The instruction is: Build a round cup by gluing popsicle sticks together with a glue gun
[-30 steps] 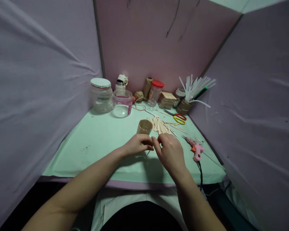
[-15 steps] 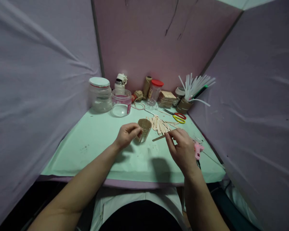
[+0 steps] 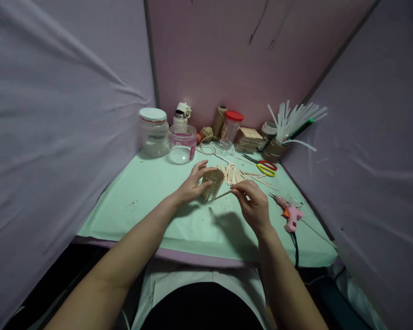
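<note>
A small brown cup (image 3: 214, 180), its side lined with upright strips, stands on the green tabletop. My left hand (image 3: 192, 184) is curved round its left side, fingers at the far rim and thumb across the near side. Between my right thumb and fingers I pinch a thin wooden craft stick (image 3: 223, 195). The stick's far end is at the cup's lower edge; whether they touch, I cannot tell. My right hand (image 3: 252, 201) is just right of the cup. Behind it lies a pile of loose craft sticks (image 3: 232, 175).
On the right lies a pink glue gun (image 3: 291, 215) with its cord off the front edge. Scissors (image 3: 265, 167) lie behind it. Along the back stand a lidded jar (image 3: 153, 135), an open clear tub (image 3: 182, 146), stacked wooden squares (image 3: 248, 140) and a holder (image 3: 274, 150) of glue sticks.
My left hand has opened from a pinch and spread round the cup. My right hand has brought the craft stick left to the cup's base. The view has shifted, showing the whole glue gun.
</note>
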Tool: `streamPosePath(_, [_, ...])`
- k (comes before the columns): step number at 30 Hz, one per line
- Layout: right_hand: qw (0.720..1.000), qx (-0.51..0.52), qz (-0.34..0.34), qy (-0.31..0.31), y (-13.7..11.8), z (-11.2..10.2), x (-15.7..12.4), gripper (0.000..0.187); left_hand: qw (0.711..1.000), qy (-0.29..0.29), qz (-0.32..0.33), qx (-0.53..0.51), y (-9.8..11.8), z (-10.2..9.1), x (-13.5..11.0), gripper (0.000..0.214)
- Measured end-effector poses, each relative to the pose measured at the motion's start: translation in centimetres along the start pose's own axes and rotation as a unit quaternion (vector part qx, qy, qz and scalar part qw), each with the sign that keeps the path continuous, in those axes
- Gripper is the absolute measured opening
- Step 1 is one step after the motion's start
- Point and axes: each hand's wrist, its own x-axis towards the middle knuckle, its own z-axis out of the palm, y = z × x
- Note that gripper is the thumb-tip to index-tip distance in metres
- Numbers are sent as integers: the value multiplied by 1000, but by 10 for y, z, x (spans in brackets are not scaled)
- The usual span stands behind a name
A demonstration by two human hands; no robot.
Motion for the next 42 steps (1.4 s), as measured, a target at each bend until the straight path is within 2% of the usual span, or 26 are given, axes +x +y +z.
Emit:
streamPosePath(5, [999, -21, -41, -15, 7, 11, 2, 16, 999, -27, 11, -13, -2, 3, 1, 36])
streamPosePath(14, [996, -60, -58, -30, 18, 25, 0, 18, 999, -21, 4, -25, -4, 4, 0, 32])
streamPosePath(29, [995, -62, -67, -36, 19, 32, 0, 18, 999, -19, 11, -25, -6, 3, 0, 31])
streamPosePath(42, [991, -70, -110, -10, 22, 36, 0, 11, 999, -35, 20, 11, -8, 3, 0, 30])
